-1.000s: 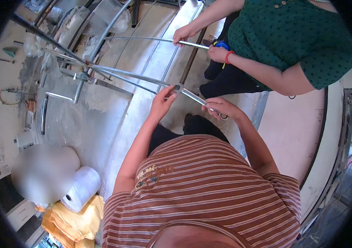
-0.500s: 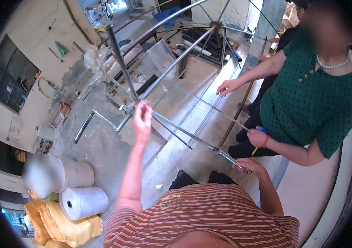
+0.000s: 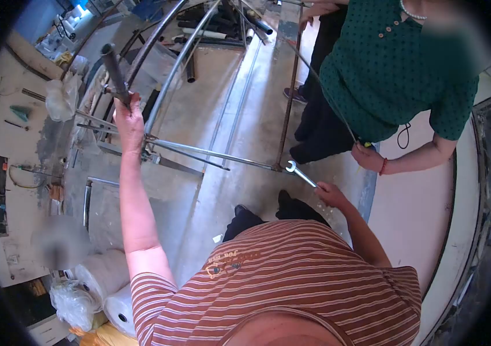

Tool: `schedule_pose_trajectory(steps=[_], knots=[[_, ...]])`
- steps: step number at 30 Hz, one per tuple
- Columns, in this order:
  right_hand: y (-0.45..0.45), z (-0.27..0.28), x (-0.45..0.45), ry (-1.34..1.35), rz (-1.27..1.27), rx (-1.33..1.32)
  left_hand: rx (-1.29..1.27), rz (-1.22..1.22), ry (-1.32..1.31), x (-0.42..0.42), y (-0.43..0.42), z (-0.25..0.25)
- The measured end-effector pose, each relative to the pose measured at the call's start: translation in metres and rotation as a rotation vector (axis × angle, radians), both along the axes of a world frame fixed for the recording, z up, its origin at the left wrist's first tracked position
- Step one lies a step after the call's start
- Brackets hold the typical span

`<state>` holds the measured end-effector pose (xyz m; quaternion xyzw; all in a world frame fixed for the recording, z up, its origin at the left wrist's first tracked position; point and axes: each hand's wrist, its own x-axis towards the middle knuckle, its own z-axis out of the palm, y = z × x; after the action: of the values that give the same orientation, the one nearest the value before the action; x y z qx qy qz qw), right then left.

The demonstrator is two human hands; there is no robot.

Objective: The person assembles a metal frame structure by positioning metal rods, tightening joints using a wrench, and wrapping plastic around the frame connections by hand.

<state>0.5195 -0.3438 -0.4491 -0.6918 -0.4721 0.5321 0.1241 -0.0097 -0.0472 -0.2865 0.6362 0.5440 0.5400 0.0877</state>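
Observation:
My left hand (image 3: 129, 120) is raised at the left and closed around the lower part of an upright dark metal pipe (image 3: 116, 72), which belongs to a frame of metal tubes. Lower right, my right hand (image 3: 331, 195) grips a silver wrench (image 3: 303, 175) by its handle. The wrench's open jaw is close beside the end of a thin metal bar (image 3: 216, 153) of the frame; whether they touch I cannot tell. A curved silver tube (image 3: 179, 63) rises from the frame just right of my left hand.
A person in a green top (image 3: 384, 86) stands at the right, holding a tape measure (image 3: 365, 145) with its strip pulled out. Another person in dark clothes is behind. White rolls (image 3: 104, 274) stand lower left; black pipes (image 3: 211, 43) lie at the back. A crank handle (image 3: 88, 202) juts out.
My left hand has gone from the frame's joint to the upright pipe and closed on it. The wrench has come away from the bar's end. My view has shifted, and the person's free hand has withdrawn.

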Motion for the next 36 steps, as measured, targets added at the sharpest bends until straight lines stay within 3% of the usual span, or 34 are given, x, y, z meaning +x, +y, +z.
schedule_pose_trajectory(steps=[3,7,11,17,22,26,32,36], knots=[[-0.032,0.01,-0.02,0.069,-0.155,0.015,-0.013,-0.063,0.058,0.029,-0.025,0.008],[-0.065,0.034,-0.047,0.144,-0.26,0.058,0.093,0.05,0.525,0.05,-0.046,0.003],[-0.081,0.058,-0.057,0.144,-0.312,0.013,0.117,0.069,0.581,0.078,-0.063,-0.013],[-0.114,0.024,-0.033,0.151,-0.41,-0.003,0.087,-0.027,0.688,0.109,-0.083,-0.045],[-0.12,0.037,-0.016,0.065,-0.325,0.058,0.008,-0.1,0.811,0.129,-0.093,-0.08],[-0.111,0.067,-0.004,0.096,-0.263,0.023,-0.101,-0.251,0.666,0.148,-0.103,-0.102],[-0.09,0.087,-0.024,0.31,-0.328,0.38,-0.275,-0.43,0.564,0.167,-0.106,-0.137],[-0.015,0.108,-0.062,0.505,-0.138,0.189,-0.414,-0.501,0.545,0.175,-0.111,-0.168]])
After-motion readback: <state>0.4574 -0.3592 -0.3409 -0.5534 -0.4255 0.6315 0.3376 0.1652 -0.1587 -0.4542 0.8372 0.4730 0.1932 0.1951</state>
